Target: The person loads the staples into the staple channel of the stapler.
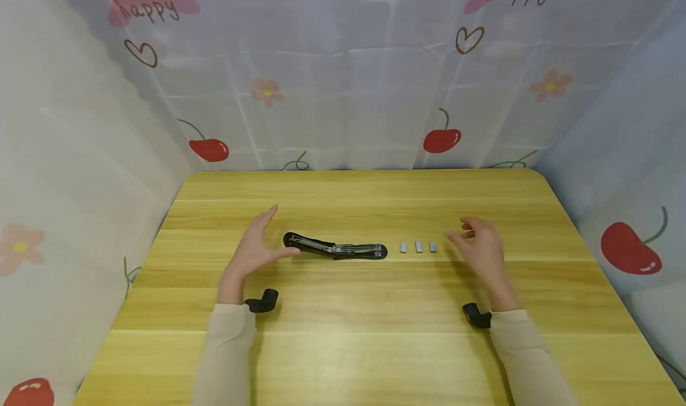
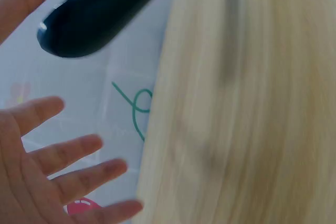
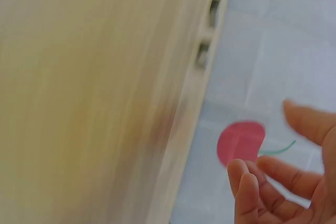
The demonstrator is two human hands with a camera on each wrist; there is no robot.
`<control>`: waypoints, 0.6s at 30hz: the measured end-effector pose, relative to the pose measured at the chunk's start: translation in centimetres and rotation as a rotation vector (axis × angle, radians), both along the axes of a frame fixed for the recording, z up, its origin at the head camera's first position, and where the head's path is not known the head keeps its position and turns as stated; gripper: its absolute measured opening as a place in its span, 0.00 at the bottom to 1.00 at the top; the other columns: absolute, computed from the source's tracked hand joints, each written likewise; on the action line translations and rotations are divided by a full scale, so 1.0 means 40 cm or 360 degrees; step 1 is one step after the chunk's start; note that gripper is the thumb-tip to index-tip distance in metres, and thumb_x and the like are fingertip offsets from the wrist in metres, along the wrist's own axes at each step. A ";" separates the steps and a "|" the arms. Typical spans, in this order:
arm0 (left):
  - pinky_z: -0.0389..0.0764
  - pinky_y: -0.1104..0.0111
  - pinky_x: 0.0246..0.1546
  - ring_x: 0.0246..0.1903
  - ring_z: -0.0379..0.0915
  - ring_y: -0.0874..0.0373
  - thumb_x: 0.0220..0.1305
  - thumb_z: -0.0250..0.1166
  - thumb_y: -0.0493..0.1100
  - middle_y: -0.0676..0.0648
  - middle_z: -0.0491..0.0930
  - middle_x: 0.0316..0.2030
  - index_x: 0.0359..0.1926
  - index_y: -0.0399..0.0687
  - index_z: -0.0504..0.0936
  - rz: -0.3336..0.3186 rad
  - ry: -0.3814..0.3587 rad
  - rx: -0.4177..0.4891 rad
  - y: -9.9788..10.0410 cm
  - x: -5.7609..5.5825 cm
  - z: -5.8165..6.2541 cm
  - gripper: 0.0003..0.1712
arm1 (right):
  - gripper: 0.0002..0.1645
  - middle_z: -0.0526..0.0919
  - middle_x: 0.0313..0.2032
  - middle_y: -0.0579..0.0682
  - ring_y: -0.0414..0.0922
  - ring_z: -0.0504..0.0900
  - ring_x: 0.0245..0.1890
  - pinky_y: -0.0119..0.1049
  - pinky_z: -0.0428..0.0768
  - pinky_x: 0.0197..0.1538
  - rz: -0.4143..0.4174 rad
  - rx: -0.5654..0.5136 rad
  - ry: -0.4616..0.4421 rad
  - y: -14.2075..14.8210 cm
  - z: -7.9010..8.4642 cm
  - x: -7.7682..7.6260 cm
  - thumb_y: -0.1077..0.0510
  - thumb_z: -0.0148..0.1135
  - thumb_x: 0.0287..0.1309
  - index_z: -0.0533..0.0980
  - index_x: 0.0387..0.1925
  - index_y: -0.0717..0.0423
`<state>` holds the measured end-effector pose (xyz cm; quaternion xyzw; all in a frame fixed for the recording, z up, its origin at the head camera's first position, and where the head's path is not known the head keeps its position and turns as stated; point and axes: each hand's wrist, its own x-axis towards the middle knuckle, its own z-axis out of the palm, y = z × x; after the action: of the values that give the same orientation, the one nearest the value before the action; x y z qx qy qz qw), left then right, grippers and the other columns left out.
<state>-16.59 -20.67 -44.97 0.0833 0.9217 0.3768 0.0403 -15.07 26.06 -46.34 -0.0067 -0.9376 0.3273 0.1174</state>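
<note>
An opened-out black stapler (image 1: 359, 251) with bare metal inner rails stretches sideways across the middle of the table. My left hand (image 1: 256, 248) is at its left end, fingers straight and spread, the thumb tip overlapping that end in the head view. In the left wrist view a dark rounded end of the stapler (image 2: 94, 22) shows beside the spread fingers (image 2: 79, 153). Three small grey staple strips (image 1: 418, 247) lie in a row to the stapler's right. Just right of them hovers my right hand (image 1: 480, 248), fingers loosely bent and holding nothing; the right wrist view shows its thumb apart from the fingers.
The light wood table (image 1: 364, 311) reaches back to a pale curtain (image 1: 343, 108) printed with cherries, flowers and hearts. More curtain hangs on both sides. A black wrist camera (image 1: 262, 302) sits at the left cuff, another wrist camera (image 1: 476, 317) at the right.
</note>
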 end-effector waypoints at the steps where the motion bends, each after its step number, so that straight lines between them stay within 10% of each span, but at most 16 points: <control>1: 0.62 0.41 0.65 0.70 0.55 0.39 0.45 0.78 0.61 0.39 0.54 0.74 0.78 0.59 0.48 -0.0030 -0.0033 0.0087 0.005 -0.001 0.001 0.65 | 0.30 0.80 0.46 0.69 0.62 0.82 0.42 0.56 0.80 0.44 -0.0013 -0.0061 -0.0001 -0.010 -0.006 0.000 0.52 0.67 0.61 0.74 0.56 0.71; 9: 0.74 0.48 0.58 0.60 0.68 0.39 0.49 0.78 0.41 0.35 0.66 0.66 0.72 0.47 0.63 -0.0120 -0.0267 0.0570 0.022 -0.002 -0.014 0.50 | 0.27 0.82 0.42 0.64 0.55 0.82 0.40 0.30 0.79 0.38 -0.0068 -0.0297 -0.0230 -0.056 -0.052 0.005 0.53 0.70 0.57 0.76 0.51 0.69; 18: 0.79 0.68 0.45 0.52 0.73 0.42 0.53 0.74 0.35 0.36 0.68 0.66 0.68 0.37 0.68 -0.0154 -0.0283 0.0697 0.025 0.003 -0.045 0.41 | 0.26 0.83 0.44 0.62 0.56 0.82 0.42 0.41 0.78 0.42 -0.0153 -0.0244 -0.0391 -0.067 -0.074 0.007 0.50 0.70 0.56 0.77 0.50 0.64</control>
<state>-16.48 -19.67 -46.78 0.1004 0.8058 0.5711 0.1203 -14.78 23.39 -49.31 -0.1006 -0.9158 0.3885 0.0165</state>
